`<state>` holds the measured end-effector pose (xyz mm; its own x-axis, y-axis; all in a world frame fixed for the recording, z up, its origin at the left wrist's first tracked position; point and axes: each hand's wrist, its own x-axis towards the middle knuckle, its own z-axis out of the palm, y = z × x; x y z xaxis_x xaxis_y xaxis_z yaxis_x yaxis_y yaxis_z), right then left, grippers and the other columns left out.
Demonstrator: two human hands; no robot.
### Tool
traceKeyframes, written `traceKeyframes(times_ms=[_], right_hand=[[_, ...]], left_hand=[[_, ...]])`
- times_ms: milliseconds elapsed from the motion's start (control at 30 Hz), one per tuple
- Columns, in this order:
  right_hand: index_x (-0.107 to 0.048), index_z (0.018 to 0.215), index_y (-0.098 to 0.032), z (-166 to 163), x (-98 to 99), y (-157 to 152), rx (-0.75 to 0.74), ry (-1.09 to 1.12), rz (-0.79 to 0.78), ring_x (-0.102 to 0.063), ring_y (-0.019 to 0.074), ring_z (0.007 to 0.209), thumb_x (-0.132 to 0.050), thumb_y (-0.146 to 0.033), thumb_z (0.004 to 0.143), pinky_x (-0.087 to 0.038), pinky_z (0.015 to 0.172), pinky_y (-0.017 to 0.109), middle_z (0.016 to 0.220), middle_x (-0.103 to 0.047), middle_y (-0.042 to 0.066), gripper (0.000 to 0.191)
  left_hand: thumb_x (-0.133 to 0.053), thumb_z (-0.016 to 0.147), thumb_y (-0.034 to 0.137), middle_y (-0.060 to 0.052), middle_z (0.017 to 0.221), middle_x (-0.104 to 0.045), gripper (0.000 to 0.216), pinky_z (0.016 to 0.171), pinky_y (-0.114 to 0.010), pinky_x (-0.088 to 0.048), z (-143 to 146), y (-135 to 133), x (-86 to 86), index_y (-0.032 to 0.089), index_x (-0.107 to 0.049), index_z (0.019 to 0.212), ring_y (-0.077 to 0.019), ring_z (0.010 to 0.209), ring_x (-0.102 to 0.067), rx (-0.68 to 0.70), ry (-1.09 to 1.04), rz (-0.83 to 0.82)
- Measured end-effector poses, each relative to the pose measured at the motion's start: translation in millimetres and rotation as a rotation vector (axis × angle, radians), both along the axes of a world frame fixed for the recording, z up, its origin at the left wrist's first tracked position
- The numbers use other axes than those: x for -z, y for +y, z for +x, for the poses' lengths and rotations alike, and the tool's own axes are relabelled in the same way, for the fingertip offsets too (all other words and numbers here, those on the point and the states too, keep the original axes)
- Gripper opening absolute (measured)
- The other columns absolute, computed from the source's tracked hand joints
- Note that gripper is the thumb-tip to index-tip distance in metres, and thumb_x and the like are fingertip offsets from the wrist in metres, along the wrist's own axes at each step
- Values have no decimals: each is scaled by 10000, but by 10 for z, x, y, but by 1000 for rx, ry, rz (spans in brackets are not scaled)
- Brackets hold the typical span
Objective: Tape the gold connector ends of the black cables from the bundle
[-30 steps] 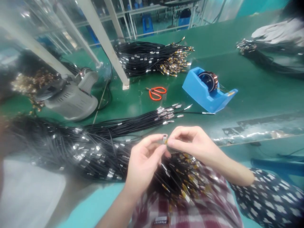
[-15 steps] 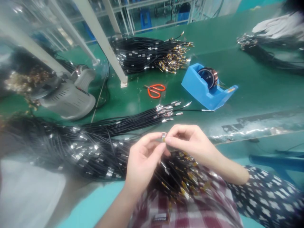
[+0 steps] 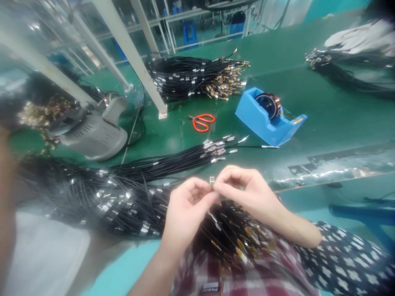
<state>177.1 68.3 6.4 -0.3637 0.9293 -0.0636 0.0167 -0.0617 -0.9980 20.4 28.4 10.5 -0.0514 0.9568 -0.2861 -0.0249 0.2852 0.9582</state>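
A small silvery cable connector (image 3: 212, 179) with a yellowish band stands up between my fingertips. My left hand (image 3: 187, 209) pinches it from the left, thumb and index finger closed at its lower part. From the right, my right hand (image 3: 247, 189) pinches at the same spot, so the tips of both hands nearly touch. The cable behind the connector is mostly hidden by my hands. Under them, a thick bundle of black cables (image 3: 228, 222) with metal and amber-coloured ends rests on my lap over a checked apron.
Beyond my hands lie a row of black cables (image 3: 173, 160), red-handled scissors (image 3: 202, 122) and a blue tape dispenser (image 3: 262, 121). Another cable bundle (image 3: 191, 78) sits farther back. On the left are a grey machine (image 3: 95, 133), a white post (image 3: 132, 61) and a blurred person's arm (image 3: 6, 205).
The view has shifted slightly, so things on the table sit lower. My left index finger has bent down, leaving the connector's top more exposed. A blurred arm has entered at the left edge.
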Motion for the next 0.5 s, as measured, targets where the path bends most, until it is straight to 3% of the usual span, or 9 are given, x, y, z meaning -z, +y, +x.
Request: traceKeyframes(times_ms=[200, 333, 500], right_hand=[[-730, 907, -177, 43, 39, 17, 9, 64, -102, -546, 139, 656, -598, -404, 863, -447, 650, 276, 729, -646, 9, 267], [-704, 845, -167, 10, 30, -7, 4, 18, -50, -569, 162, 703, -693, -392, 791, -452, 668, 299, 814, -681, 39, 231], [-682, 716, -159, -68, 28, -15, 50, 69, -54, -591, 172, 690, -726, -391, 778, -468, 677, 320, 728, -667, 39, 245]], left_hand=[[-735, 777, 209, -20, 607, -700, 157, 375, -128, -329, -15, 16, 21, 144, -599, 731, -48, 422, -458, -45, -86, -35], [-749, 765, 224, -11, 594, -684, 177, 373, -135, -332, -16, 19, 17, 137, -604, 712, -46, 412, -451, -53, -84, -34], [-732, 773, 216, -18, 606, -685, 151, 384, -150, -314, 1, -2, 10, 138, -611, 724, -54, 420, -443, -78, -92, -9]])
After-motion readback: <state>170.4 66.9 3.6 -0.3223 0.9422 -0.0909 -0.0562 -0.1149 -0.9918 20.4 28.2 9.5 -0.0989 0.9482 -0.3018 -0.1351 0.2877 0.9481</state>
